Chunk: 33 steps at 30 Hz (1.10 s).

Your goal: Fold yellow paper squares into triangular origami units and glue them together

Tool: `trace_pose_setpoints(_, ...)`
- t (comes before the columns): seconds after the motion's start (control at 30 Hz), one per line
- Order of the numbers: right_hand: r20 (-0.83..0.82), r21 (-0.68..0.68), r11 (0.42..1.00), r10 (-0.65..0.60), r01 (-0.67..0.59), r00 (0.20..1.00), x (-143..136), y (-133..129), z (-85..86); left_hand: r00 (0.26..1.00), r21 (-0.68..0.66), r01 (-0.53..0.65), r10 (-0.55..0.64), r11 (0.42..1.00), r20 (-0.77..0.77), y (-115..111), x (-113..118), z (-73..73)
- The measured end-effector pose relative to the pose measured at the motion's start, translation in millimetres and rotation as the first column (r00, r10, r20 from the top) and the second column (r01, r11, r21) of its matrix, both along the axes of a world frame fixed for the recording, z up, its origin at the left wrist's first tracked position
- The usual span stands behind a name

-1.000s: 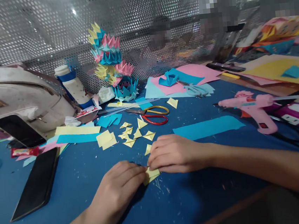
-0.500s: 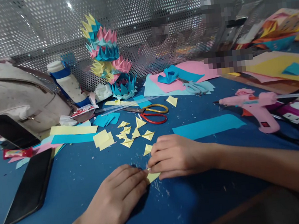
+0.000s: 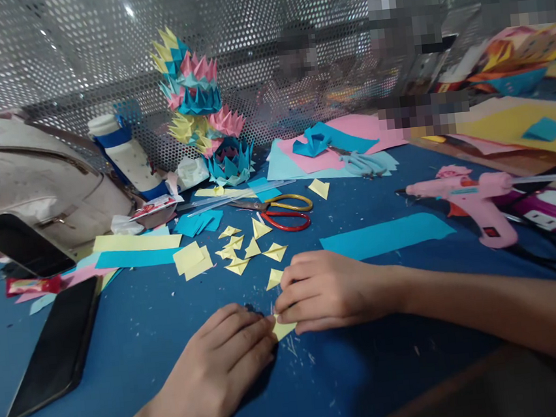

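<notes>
A small yellow piece of paper (image 3: 283, 329) lies on the blue table between my two hands, partly hidden by the fingers. My left hand (image 3: 223, 358) has its fingers together and its tips pressed on the paper's left edge. From the right, my right hand (image 3: 325, 289) pinches the same paper, fingers curled. Just beyond the right fingertips sits a folded yellow paper triangle (image 3: 274, 278). Several more folded yellow pieces (image 3: 237, 265) are scattered behind it, beside a couple of flat yellow squares (image 3: 193, 260).
Scissors (image 3: 285, 211) with yellow and red handles lie behind the folded pieces. A blue paper strip (image 3: 383, 236) and a pink glue gun (image 3: 473, 196) are at right. A black phone (image 3: 55, 348) lies at left. A folded-paper tower (image 3: 209, 103) stands at the back near a bottle (image 3: 128, 154).
Both hands stay almost in place on the yellow paper. The view shifts very slightly.
</notes>
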State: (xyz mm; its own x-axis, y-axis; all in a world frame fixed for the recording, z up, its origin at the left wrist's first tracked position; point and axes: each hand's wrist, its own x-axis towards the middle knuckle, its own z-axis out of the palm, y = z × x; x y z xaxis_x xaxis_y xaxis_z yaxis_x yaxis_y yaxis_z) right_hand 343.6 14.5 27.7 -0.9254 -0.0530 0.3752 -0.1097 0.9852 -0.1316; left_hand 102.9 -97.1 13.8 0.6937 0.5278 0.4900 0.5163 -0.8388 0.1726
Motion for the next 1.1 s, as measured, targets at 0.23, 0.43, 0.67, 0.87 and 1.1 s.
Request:
trace_pose_setpoints(0.23, 0.003, 0.012, 1.0, 0.005, -0.006, 1.0, 0, 1, 1.3, 1.0, 0.023, -0.006, 0.006, 1.0, -0.003, -1, -2, -3.9)
trace_pose_setpoints(0.43, 0.021, 0.002, 1.0, 0.003, -0.003, 1.0, 0, 1, -0.2, 0.999, 0.078, -0.045, 0.046, 0.996, -0.016, -2, 4, 3.6)
trace_pose_setpoints(0.67, 0.048, 0.016, 1.0, -0.017, 0.017, 0.999, -1, 0, 3.0, 0.987, 0.108, -0.128, 0.137, 0.986, -0.081, -10, 13, 11.9)
trace_pose_setpoints(0.87, -0.01, 0.019, 0.999, -0.045, 0.045, 0.999, -8, -10, -2.5, 0.948, 0.273, -0.231, 0.279, 0.934, -0.155, -25, 20, 4.5)
trace_pose_setpoints(1.1, 0.015, 0.031, 0.973, -0.23, 0.229, 0.973, -12, -22, 6.9, 0.95, 0.285, -0.238, 0.283, 0.928, -0.128, -26, 20, 4.0)
